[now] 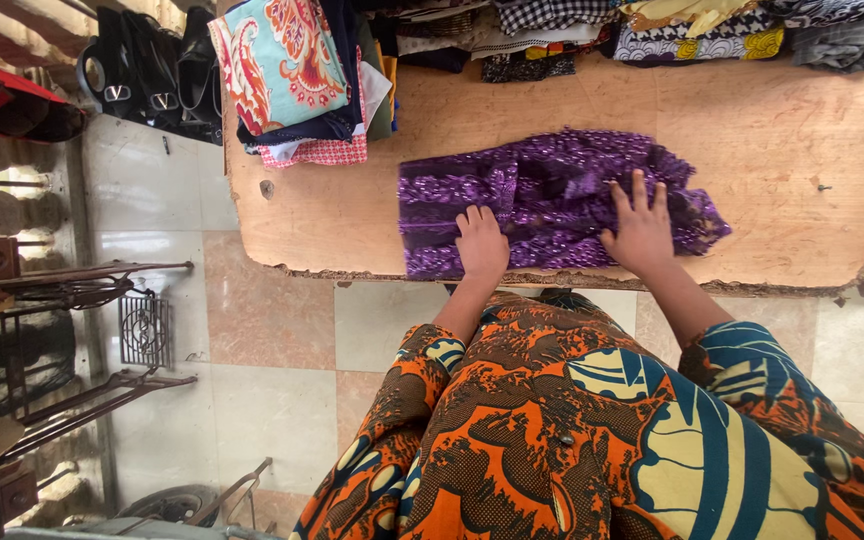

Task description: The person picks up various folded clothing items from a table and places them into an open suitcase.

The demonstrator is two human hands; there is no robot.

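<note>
Your left hand [481, 243] lies flat on the purple lace [552, 200], fingers together, near its front edge. Your right hand [640, 228] presses down on the same cloth further right, fingers spread wide; neither grip pinches anything. The lace sits folded on the wooden worktop [772, 140], close to its near edge. Stacked fabrics [292, 70] line the far side.

Table [352, 225]: lace cloth [552, 195] at near edge, centre, with left hand [481, 243] and right hand [640, 232] flat on it. Folded fabrics [297, 75] at far left; fabric row [672, 30] along far edge. Sewing-machine stand [72, 330] on floor, left of table.
</note>
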